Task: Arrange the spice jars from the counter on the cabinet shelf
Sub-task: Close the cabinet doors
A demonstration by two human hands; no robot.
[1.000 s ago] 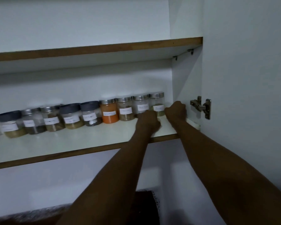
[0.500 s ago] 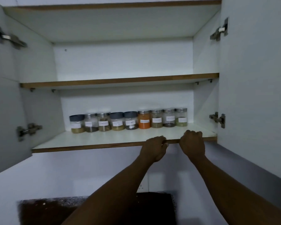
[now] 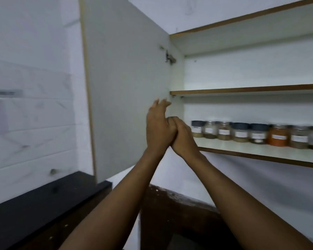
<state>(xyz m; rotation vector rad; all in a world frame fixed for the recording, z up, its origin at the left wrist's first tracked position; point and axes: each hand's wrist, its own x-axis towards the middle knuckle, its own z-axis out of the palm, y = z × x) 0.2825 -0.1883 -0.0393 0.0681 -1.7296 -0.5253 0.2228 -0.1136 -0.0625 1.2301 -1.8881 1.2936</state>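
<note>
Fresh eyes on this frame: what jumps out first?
Two bare hands pressed together mid-frame, the left hand with fingers spread, the right hand against it, neither holding anything. Behind them to the right, a row of labelled spice jars lines the lower shelf, one orange jar standing out. The open cabinet door fills the left.

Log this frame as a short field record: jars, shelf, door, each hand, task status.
jars: a row of spice jars along the back of the lower shelf, running out of frame at right; one orange-filled jar
upper shelf: nothing visible on it
left door: open
left hand: fingers loosely spread, holding nothing
right hand: curled against the left hand, holding nothing
task status: looks finished; no jar in hand
</note>
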